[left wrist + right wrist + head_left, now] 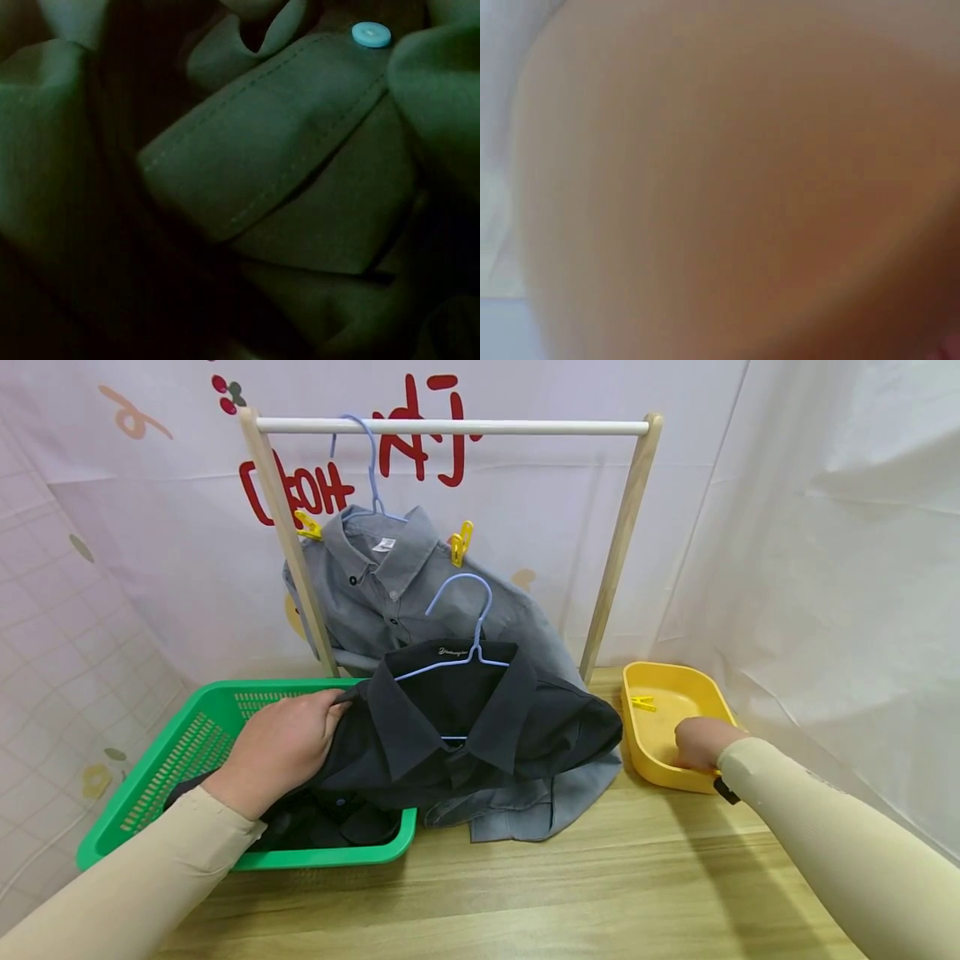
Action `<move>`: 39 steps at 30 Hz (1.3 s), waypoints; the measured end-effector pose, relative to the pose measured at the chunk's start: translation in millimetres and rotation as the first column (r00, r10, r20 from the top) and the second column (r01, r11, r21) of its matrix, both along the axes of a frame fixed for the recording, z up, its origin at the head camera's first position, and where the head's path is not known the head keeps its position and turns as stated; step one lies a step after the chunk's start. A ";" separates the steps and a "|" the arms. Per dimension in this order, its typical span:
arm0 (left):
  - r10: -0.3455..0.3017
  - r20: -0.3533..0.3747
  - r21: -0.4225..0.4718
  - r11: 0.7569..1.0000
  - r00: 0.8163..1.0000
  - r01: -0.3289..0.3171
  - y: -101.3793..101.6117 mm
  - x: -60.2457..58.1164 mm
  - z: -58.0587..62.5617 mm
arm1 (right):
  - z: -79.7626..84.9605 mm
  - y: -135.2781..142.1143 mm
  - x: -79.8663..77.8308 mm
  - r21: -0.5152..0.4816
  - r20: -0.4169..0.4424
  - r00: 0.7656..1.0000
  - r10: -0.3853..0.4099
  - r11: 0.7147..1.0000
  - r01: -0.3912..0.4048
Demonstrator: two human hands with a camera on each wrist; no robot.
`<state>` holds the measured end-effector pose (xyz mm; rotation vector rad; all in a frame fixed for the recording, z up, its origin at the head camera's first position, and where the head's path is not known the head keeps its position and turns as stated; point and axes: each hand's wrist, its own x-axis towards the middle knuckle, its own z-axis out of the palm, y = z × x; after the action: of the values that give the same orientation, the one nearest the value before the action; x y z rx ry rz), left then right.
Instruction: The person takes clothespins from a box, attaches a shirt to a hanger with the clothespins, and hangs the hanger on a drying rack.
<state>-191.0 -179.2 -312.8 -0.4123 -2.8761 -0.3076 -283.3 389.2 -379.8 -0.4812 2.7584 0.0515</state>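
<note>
A black shirt [450, 752] hangs on a blue hanger [480, 610] whose hook points up, in the head view. My left hand [288, 747] pinches the shirt at its shoulder, above the green basket. Dark cloth with a pale button [371, 34] fills the left wrist view. Over at the right, my right hand [703, 743] reaches down into a yellow tray [637, 752], where a yellow clothespin [642, 702] lies near the left wall. The fingertips are hidden, so I cannot tell whether they hold anything. Blurred skin covers most of the right wrist view.
A rack with a white bar [525, 427] and wooden posts stands at the back. From it hangs a grey shirt [420, 577] on another blue hanger [372, 460], with yellow clothespins [457, 547] at its shoulders. The green basket [330, 858] holds dark cloth.
</note>
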 end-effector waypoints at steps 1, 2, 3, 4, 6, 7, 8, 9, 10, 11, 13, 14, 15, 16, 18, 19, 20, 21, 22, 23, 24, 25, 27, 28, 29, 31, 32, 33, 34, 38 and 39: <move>0.000 -0.002 0.000 1.000 1.000 0.000 0.0 0.2 -0.1 | -2.5 1.6 -0.7 -0.005 -0.010 1.000 0.011 1.000 -0.011; -0.001 -0.004 -0.001 1.000 1.000 0.001 0.1 0.3 -0.1 | -4.8 3.1 -1.5 -0.009 -0.021 1.000 0.021 1.000 -0.021; 0.000 -0.006 -0.002 1.000 1.000 0.000 0.2 0.4 -0.1 | -6.8 4.2 -2.2 -0.014 -0.025 0.999 0.026 1.000 -0.026; 0.001 -0.008 -0.003 1.000 1.000 -0.001 0.2 0.5 -0.2 | -8.1 4.8 -2.3 -0.019 -0.028 0.999 0.025 1.000 -0.025; 0.002 -0.010 -0.003 1.000 1.000 -0.002 0.3 0.6 -0.3 | -8.9 5.1 -2.0 -0.026 -0.030 0.999 0.020 0.999 -0.020; 0.003 -0.010 -0.003 1.000 1.000 -0.003 0.3 0.8 -0.4 | -8.8 5.0 -1.8 -0.029 -0.026 1.000 0.014 0.999 -0.015; 0.002 -0.010 -0.003 1.000 1.000 -0.002 0.3 0.9 -0.5 | -8.5 4.9 -1.4 -0.032 -0.024 1.000 0.011 0.999 -0.012; 0.002 -0.010 -0.002 1.000 1.000 -0.002 0.3 1.0 -0.6 | -7.9 4.4 -0.7 -0.034 -0.019 1.000 0.006 0.999 -0.006; 0.003 -0.010 -0.001 1.000 1.000 -0.003 0.1 1.4 -0.7 | -7.5 3.8 -0.7 -0.033 -0.016 1.000 0.005 0.999 -0.005; 0.003 -0.010 0.000 1.000 1.000 -0.003 -0.2 1.7 -0.8 | -7.1 3.3 -0.8 -0.033 -0.012 1.000 0.002 0.999 -0.002; 0.003 -0.012 0.002 1.000 1.000 -0.003 -0.5 2.2 -0.9 | -8.2 3.3 -1.6 -0.031 -0.014 1.000 0.006 1.000 -0.006; 0.003 -0.013 0.002 1.000 1.000 -0.003 -0.6 2.4 -0.9 | -9.2 3.6 -2.1 -0.033 -0.019 1.000 0.010 0.999 -0.011; 0.004 -0.013 0.003 1.000 1.000 -0.004 -0.5 2.4 -1.0 | -10.3 3.9 -2.7 -0.036 -0.025 1.000 0.013 0.999 -0.014; 0.004 -0.014 0.004 1.000 1.000 -0.004 -0.5 2.5 -1.0 | -11.9 4.6 -3.4 -0.044 -0.032 0.999 0.014 0.999 -0.015; 0.005 -0.014 0.007 1.000 1.000 -0.005 -0.4 2.5 -0.9 | -14.4 5.6 -3.8 -0.063 -0.054 0.998 0.018 0.998 -0.022; 0.007 -0.012 0.008 1.000 1.000 -0.007 -0.2 2.5 -0.8 | -15.5 5.9 -3.9 -0.077 -0.063 0.998 0.018 0.997 -0.023; 0.009 -0.011 0.009 1.000 1.000 -0.009 -0.2 2.5 -0.7 | -16.3 6.0 -3.6 -0.090 -0.076 0.997 0.019 0.996 -0.026; 0.010 -0.010 0.008 1.000 1.000 -0.010 0.0 2.4 -0.7 | -16.7 5.7 -2.9 -0.100 -0.087 0.996 0.016 0.995 -0.025; 0.011 -0.009 0.008 1.000 1.000 -0.011 0.0 2.3 -0.6 | -17.4 5.7 -2.6 -0.110 -0.098 0.995 0.017 0.994 -0.028; 0.013 -0.008 0.007 1.000 1.000 -0.012 0.2 2.2 -0.6 | -17.5 5.0 -1.9 -0.111 -0.115 0.993 0.024 0.993 -0.037; 0.014 -0.006 0.005 1.000 1.000 -0.014 0.4 2.0 -0.5 | -17.7 4.4 -1.6 -0.116 -0.128 0.991 0.027 0.992 -0.042; 0.013 -0.005 0.005 1.000 1.000 -0.013 0.5 1.7 -0.6 | -17.6 3.6 -1.0 -0.118 -0.140 0.990 0.027 0.992 -0.043; 0.012 -0.004 0.006 1.000 1.000 -0.012 0.8 1.4 -0.6 | -16.6 1.8 0.1 -0.116 -0.153 0.988 0.014 0.993 -0.032; 0.012 -0.003 0.008 1.000 1.000 -0.012 0.9 1.4 -0.6 | -15.7 1.0 0.1 -0.120 -0.152 0.988 -0.006 0.993 -0.012; 0.013 -0.003 0.009 1.000 1.000 -0.013 0.9 1.4 -0.5 | -14.0 -0.2 0.1 -0.125 -0.152 0.988 -0.036 0.992 0.017; 0.012 -0.002 0.012 1.000 1.000 -0.012 0.9 1.7 -0.3 | -9.3 -1.6 -0.3 -0.144 -0.142 0.983 -0.115 0.985 0.094; 0.012 -0.003 0.012 1.000 1.000 -0.012 1.0 1.7 -0.2 | -5.8 -2.8 -0.3 -0.156 -0.139 0.978 -0.155 0.979 0.133; 0.010 -0.005 0.012 1.000 1.000 -0.010 1.0 1.8 0.0 | -1.3 -4.5 -0.4 -0.181 -0.139 0.971 -0.193 0.969 0.167; 0.008 -0.008 0.011 1.000 1.000 -0.008 1.0 1.9 0.1 | 3.2 -6.5 -0.5 -0.207 -0.145 0.964 -0.223 0.960 0.191; 0.000 -0.022 0.010 1.000 1.000 0.000 0.7 2.3 0.5 | 25.7 -21.6 2.8 -0.330 -0.221 0.942 -0.253 0.928 0.172; 0.000 -0.024 0.010 1.000 1.000 0.000 0.5 2.4 0.6 | 31.9 -26.7 4.6 -0.357 -0.249 0.938 -0.243 0.923 0.145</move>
<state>-188.6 -178.8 -312.2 -0.4115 -2.8499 -0.3145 -278.7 362.5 -347.9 -0.2934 3.1048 -0.4370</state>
